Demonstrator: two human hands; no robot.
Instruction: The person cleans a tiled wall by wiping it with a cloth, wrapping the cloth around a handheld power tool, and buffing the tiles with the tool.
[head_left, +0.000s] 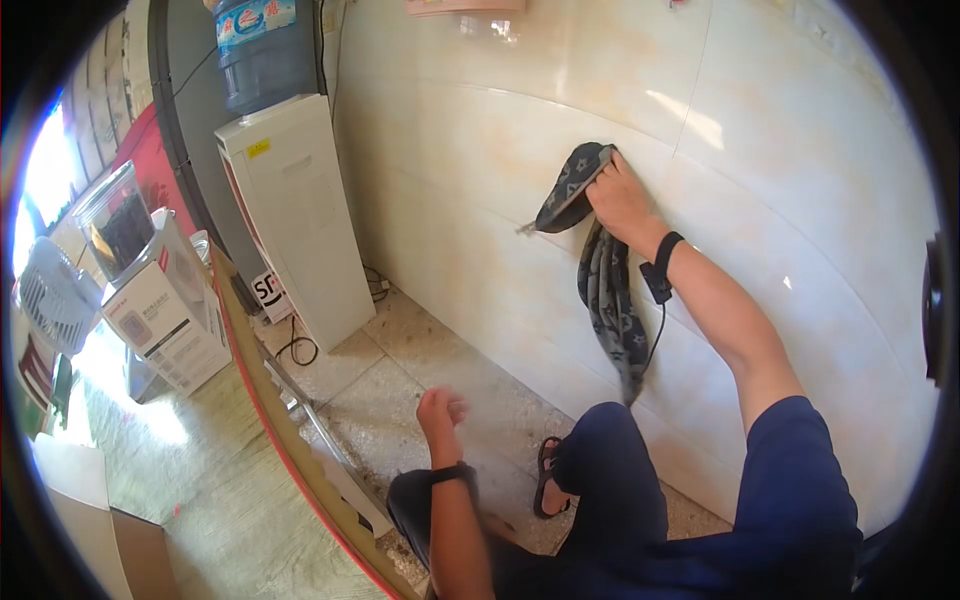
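Note:
A dark grey cloth (605, 290) with a pattern of pale stars hangs in folds beside the tiled wall. Its upper end is bunched in my right hand (622, 205), whose fingers are closed on it. One part of the cloth loops out to the left of that hand, and the rest drops toward my knee. My left hand (440, 412) is above the floor near my other knee, its fingers curled in and slightly blurred, with nothing visible in them. Black bands are around both wrists, and a thin cord hangs below the right one.
To the left, a red-edged table (230, 460) carries a printed carton (170, 325), a clear container (112, 225) and an open cardboard box (135, 550). A white water dispenser (300, 220) with a blue bottle (255, 60) stands against the wall. Cables lie on the floor beside it.

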